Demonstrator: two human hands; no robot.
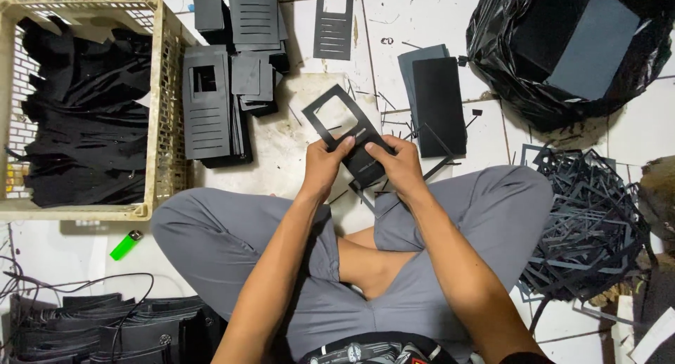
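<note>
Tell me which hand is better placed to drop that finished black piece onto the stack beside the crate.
Left, probably. The left hand grips the black piece on the side nearer the stack; the right hand would have to cross over.

The die-cut sheet (349, 135) is black, with a square window and slot pattern. The trousers (232, 237) are plain grey. The crate (165, 90) is cream with a lattice wall. The lighter (126, 245) is bright green. The floor (415, 19) is white tile, and the bag (520, 82) glossy black.
</note>
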